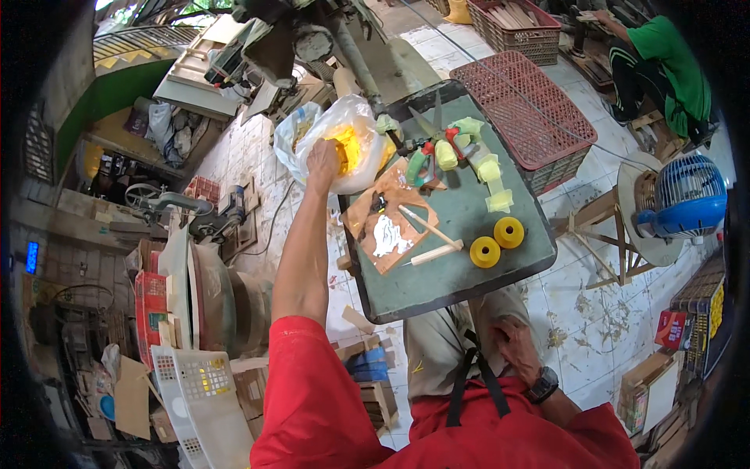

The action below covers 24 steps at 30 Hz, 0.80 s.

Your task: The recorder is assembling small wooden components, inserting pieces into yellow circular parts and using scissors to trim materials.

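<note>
Red sleeves (312,391); black wristwatch (543,384); black apron strap (469,375).

Glossy clear plastic bag (355,137) — matt green tabletop (469,219), wooden sticks (434,252)

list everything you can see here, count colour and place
clear plastic bag with yellow contents: 1, left of table, gripped at its top
small grey-green table: 1, centre
yellow plastic spools: 2, table's near right
brown cardboard sheet: 1, table's left
wooden sticks: 2, beside the cardboard
red plastic crate: 1, beyond table
blue electric fan: 1, far right
white perforated basket: 1, lower left floor
left hand: 1, red sleeve, holding bag
right hand: 1, wristwatch, resting on lap
</note>
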Available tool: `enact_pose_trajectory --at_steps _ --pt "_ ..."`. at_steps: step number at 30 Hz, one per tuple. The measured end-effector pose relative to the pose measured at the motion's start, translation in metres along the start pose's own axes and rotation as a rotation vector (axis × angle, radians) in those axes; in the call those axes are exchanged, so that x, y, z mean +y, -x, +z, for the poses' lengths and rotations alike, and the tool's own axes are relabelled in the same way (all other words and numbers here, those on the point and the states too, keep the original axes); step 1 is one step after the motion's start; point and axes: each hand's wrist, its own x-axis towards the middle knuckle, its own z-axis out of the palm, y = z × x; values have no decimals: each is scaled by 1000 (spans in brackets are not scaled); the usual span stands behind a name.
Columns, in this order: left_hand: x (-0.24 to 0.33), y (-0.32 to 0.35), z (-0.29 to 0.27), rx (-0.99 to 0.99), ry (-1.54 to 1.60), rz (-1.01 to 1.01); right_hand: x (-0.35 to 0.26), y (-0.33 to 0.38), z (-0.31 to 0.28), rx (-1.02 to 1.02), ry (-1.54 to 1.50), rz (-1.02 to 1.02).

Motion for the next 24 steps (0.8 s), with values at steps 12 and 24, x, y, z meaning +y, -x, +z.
enact_pose_trajectory --at_steps 12,24 --pt "-6 -12 -2 -59 -32 18 -2 -4 -4 -17 -52 13" --pt "-17 -22 8 -129 106 -80 -5 -7 -2 68 -56 20"
